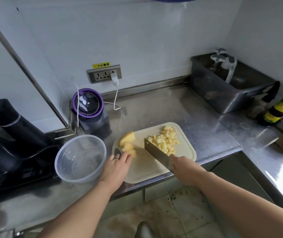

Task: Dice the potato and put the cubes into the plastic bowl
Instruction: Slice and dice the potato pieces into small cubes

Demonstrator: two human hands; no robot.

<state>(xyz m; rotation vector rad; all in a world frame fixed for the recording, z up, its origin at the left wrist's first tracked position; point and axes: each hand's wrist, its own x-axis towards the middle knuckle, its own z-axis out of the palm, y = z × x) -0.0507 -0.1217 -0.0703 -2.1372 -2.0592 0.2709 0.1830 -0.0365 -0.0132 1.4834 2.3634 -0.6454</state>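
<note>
1. Evidently mid-dicing: the right hand [181, 166] is wrapped around the handle of a broad steel cleaver [157, 152]. Its blade slants across the pale rectangular plastic cutting board [145, 170], between the cut and uncut potato.
2. The left hand [117, 163] lays fairly straight fingers on the yellow sliced potato pieces [128, 148], probably to steady them for the next cut.
3. A heap of small yellow potato cubes [167, 141] sits at the board's far right, likely pushed there to free the cutting spot.
4. The clear round plastic bowl [59, 162] stands just left of the board with no cubes in it, handy for a short transfer.
5. Hard to make out: the cleaver's handle inside the fist, the left fingertips' exact contact, and whether the blade edge touches the board.
</note>
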